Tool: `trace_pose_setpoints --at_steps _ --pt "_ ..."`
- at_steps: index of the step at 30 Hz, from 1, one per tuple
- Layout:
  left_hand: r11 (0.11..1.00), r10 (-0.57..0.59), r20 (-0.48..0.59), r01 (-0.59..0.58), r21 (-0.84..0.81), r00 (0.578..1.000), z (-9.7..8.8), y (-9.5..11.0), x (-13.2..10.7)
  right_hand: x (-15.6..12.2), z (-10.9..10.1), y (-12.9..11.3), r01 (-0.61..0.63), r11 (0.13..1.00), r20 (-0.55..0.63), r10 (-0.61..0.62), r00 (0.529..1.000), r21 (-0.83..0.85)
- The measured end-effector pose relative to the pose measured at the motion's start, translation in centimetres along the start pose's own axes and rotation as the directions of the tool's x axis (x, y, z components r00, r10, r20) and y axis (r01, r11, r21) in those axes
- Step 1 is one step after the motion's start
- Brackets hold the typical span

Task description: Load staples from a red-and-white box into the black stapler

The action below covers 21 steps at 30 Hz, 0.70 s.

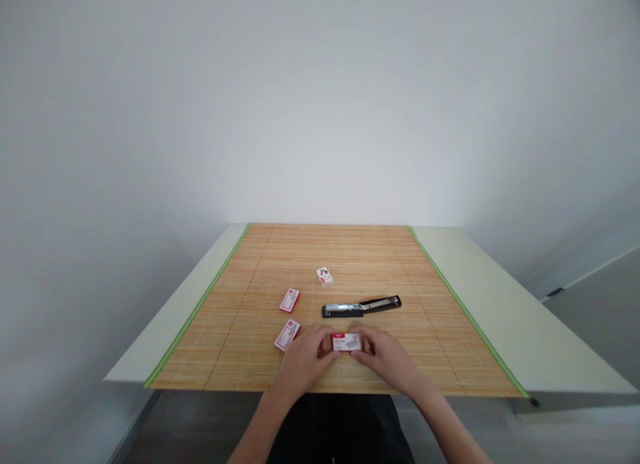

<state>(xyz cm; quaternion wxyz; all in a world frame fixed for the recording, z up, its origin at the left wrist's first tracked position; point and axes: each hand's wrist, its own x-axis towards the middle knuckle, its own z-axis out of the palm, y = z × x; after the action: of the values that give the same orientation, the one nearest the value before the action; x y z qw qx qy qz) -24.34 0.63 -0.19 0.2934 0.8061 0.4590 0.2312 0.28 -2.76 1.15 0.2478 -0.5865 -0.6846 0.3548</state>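
My left hand and my right hand meet near the front of the bamboo mat, both gripping a small red and white staple box between their fingertips. Just behind the box lies a black stapler, swung open flat with its metal channel showing. Two more red and white staple boxes lie to the left, one close to my left hand and another further back. A smaller white box sits beyond the stapler.
The mat has green edging and covers the middle of a pale table set against a white wall. Bare table strips run along both sides. The floor drops away at the table's front and right edges.
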Motion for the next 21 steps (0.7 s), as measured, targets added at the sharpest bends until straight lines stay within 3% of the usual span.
trace_pose_setpoints --at_steps 3,10,15,21 --pt "1.000 -0.019 0.010 0.019 -0.018 1.000 0.1 -0.6 -0.1 -0.3 -1.2 0.1 -0.011 0.997 0.012 0.012 1.000 -0.075" --pt "0.999 0.002 -0.078 0.002 0.053 0.997 -0.2 0.0 -1.5 -1.4 -3.1 1.4 -0.006 0.993 0.027 0.009 1.000 -0.122" --pt "0.997 0.008 -0.122 0.001 0.074 0.993 -0.6 0.0 -2.2 -1.6 -3.6 1.8 -0.031 0.991 0.018 0.034 0.999 -0.130" --pt "0.999 0.014 -0.087 -0.009 0.054 0.996 -0.6 0.0 -1.9 -1.1 -3.1 1.1 -0.001 0.991 0.041 0.007 0.999 -0.135"
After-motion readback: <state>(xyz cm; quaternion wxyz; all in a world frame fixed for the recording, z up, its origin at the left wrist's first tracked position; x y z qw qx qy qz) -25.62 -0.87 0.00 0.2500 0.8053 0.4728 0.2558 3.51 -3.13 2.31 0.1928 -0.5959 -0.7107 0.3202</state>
